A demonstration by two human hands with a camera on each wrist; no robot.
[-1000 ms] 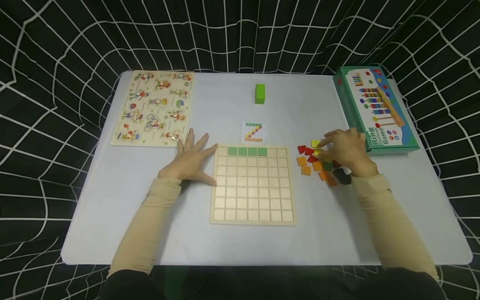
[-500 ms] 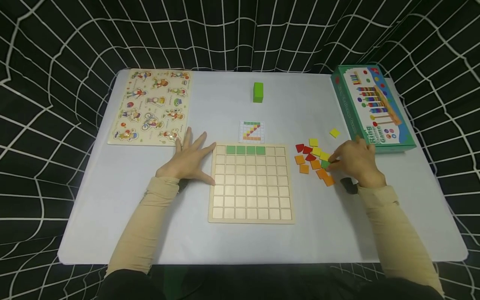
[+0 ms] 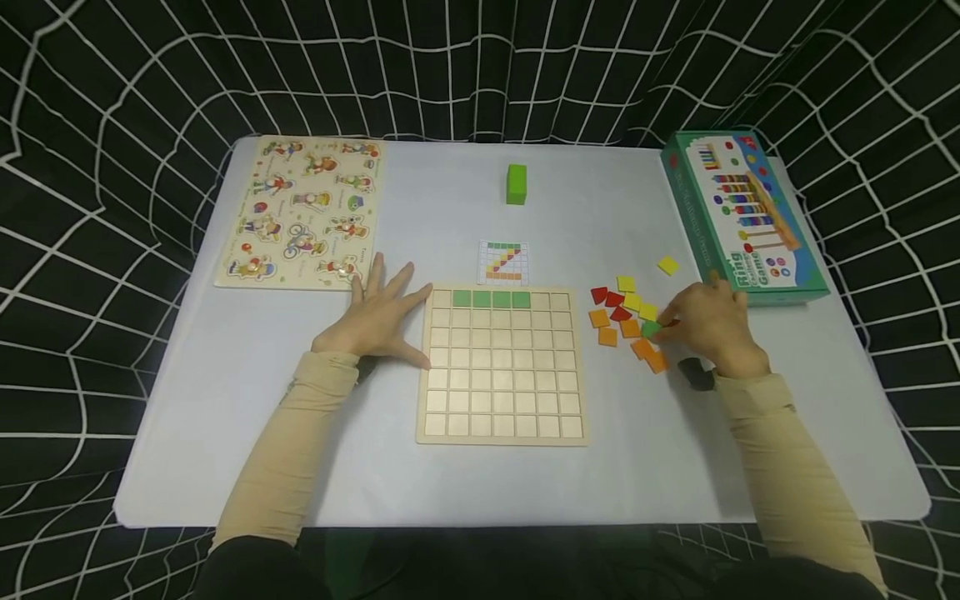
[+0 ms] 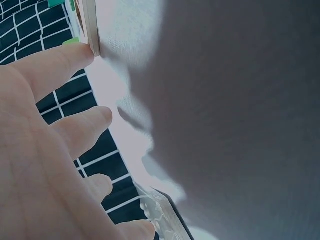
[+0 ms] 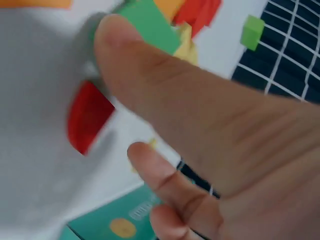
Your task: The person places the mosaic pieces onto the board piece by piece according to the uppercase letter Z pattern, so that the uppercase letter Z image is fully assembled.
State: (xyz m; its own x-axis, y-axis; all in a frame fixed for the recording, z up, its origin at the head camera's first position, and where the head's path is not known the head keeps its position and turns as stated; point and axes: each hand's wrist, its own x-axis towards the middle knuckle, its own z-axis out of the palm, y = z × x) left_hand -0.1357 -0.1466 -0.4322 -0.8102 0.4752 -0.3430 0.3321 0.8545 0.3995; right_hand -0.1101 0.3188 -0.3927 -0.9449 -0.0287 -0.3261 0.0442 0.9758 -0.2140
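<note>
My left hand [image 3: 375,319] lies with spread fingers at the left edge of a wooden grid board [image 3: 503,400], forefinger and thumb tips against its rim. Four would be several: green square tiles [image 3: 482,298] fill part of the board's top row. My right hand [image 3: 711,323] bends over the loose pieces and pinches a green square tile [image 3: 649,329] at the pile's right side. In the right wrist view the thumb covers part of that green tile [image 5: 152,27], and a red rounded piece [image 5: 90,119] lies below the thumb.
Yellow tiles [image 3: 626,284], orange tiles [image 3: 607,337] and red pieces [image 3: 599,295] lie right of the board. A pattern card [image 3: 503,262] and green block [image 3: 516,184] stand beyond it. A picture puzzle [image 3: 300,212] is back left, a green box [image 3: 746,217] back right.
My right hand has shifted right and slightly down from the yellow tiles to the green tile. A yellow tile now lies apart near the box. My left hand keeps its place.
</note>
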